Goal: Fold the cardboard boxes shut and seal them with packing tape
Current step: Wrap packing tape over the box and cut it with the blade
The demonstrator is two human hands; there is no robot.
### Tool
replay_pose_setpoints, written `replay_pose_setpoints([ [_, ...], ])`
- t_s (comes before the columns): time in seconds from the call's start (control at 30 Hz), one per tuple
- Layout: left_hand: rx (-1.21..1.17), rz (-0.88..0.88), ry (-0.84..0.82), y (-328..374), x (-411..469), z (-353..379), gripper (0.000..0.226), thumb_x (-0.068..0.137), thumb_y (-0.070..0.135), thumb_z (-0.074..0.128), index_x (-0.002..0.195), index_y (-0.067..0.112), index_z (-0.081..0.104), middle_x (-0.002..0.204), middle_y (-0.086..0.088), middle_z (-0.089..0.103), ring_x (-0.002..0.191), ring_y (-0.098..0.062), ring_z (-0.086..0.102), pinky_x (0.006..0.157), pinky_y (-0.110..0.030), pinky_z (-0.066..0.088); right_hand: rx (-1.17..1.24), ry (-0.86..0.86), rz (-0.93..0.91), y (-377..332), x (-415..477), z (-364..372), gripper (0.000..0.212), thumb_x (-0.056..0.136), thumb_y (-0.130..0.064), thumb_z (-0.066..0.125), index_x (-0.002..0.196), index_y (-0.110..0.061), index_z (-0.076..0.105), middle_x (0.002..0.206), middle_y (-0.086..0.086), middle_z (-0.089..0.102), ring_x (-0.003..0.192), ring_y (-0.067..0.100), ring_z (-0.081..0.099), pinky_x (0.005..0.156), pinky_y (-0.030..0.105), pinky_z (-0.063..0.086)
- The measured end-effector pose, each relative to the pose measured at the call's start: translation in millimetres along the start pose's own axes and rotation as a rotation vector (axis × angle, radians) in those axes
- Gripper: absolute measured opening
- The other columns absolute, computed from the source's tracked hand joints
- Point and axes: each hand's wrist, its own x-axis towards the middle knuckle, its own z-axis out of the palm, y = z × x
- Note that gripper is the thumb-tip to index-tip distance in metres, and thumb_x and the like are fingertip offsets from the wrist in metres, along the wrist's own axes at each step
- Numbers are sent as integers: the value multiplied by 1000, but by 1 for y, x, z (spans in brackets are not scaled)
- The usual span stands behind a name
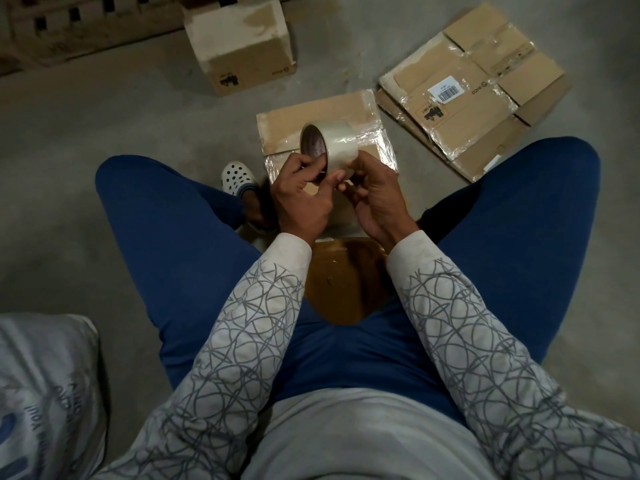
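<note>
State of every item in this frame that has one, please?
tape roll: lifted, held in both hands.
left hand: grips the roll, fingers in its core.
right hand: pinches the roll's rim.
near box: flaps shut, tape on it.
far box: shut, upright.
flattened boxes: flat, stacked.

Dim indoor light, dark corners, wide-angle edge distortion

We find the tape roll [332, 143] above the taped box [287, 123]; flattened boxes [467, 109] lie right of it, an upright box [242, 46] behind it.
</note>
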Motion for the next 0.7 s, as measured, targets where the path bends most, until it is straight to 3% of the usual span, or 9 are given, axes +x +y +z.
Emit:
replay_pose_setpoints([
  [0.13, 27, 11, 0, -3, -1, 3, 29, 82, 22, 80, 103, 2, 76, 95, -9, 67, 86, -17, 64, 74, -16, 51, 43, 82, 45, 1, 3, 2, 29, 91, 3, 49, 67, -13, 53, 60, -3, 53, 56, 9, 51, 55, 21, 47],
  [0.6, -6, -33, 18, -6, -1, 7, 32, 81, 19, 79, 107, 1, 75, 97, -9, 67, 87, -11, 60, 76, -16, 53, 63, 147, 43, 5, 7, 4, 37, 87, 9, 49, 59, -14, 55, 59, -1, 53, 56, 11, 51, 52, 20, 46],
  [0.7, -2, -22, 5, -4, -1, 9, 30, 80, 18, 80, 105, 1, 75, 96, -8, 66, 87, -10, 60, 76, -25, 57, 22, 152, 14, 10, 7, 3, 32, 85, 15, 48, 72, -9, 65, 66, 4, 61, 57, 12, 48, 52, 19, 44],
])
